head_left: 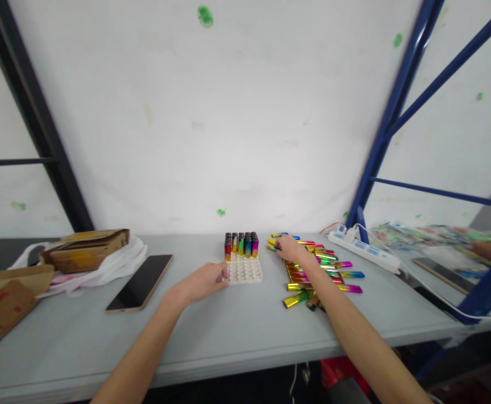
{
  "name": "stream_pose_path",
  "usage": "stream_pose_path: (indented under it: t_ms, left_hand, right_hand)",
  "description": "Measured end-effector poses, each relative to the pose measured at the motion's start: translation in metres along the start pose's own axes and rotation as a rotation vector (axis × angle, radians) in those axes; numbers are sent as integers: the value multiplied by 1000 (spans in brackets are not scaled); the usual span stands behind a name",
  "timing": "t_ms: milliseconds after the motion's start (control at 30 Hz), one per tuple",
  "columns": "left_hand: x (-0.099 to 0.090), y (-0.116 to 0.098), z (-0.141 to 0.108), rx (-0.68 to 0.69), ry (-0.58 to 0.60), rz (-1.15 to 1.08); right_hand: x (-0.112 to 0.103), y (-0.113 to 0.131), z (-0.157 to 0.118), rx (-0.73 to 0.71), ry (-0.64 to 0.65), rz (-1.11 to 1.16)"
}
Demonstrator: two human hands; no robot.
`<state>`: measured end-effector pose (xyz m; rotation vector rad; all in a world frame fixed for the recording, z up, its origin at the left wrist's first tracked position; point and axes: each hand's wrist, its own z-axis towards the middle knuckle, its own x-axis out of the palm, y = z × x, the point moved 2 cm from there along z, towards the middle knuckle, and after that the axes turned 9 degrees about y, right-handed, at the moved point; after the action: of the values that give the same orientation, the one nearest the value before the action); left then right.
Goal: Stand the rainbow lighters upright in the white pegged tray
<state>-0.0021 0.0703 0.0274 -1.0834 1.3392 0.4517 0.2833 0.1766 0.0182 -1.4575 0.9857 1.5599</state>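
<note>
A white tray with rows of holes sits on the table in front of me. Several shiny, rainbow-coloured lighters with black tops stand upright in its far rows, while the holes in its near rows show bare. My left hand grips the tray's left edge between thumb and fingers. To the right lies a loose pile of similar lighters, flat and pointing various ways. At the far left of that pile, my right hand has its fingers closed on a yellow-green lighter; the fingertips are partly hidden.
A dark-screened phone lies left of the tray. Cardboard boxes and a white plastic bag are farther left. A white power strip with its cable lies at the right, beside a blue metal post.
</note>
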Motion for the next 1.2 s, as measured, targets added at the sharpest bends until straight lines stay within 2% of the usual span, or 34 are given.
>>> stream_pose_path:
  t_ms: [300, 533, 633, 733, 900, 1000, 1100, 1200]
  left_hand:
    - [-1, 0, -1, -1, 2, 7]
    - [0, 2, 0, 0, 2, 13]
    - [0, 2, 1, -4, 10, 15]
    - [1, 2, 2, -2, 9, 16]
    - [2, 4, 2, 3, 2, 14]
    - [3, 6, 3, 11, 0, 4]
    - [4, 9, 3, 23, -7, -3]
    - [4, 10, 4, 28, -7, 0]
  right_hand:
    - [-3, 4, -9, -7, -19, 20]
    - [-14, -2, -11, -10, -142, 116]
    - [-21, 3, -13, -74, -265, 251]
    - [-26, 8, -14, -73, -396, 471]
    - [-29, 23, -11, -112, -491, 785]
    - [-32, 44, -14, -264, -415, 1068]
    - [-34, 69, -21, -403, -230, 1387]
    - [-31, 89, -26, -373, -79, 1586]
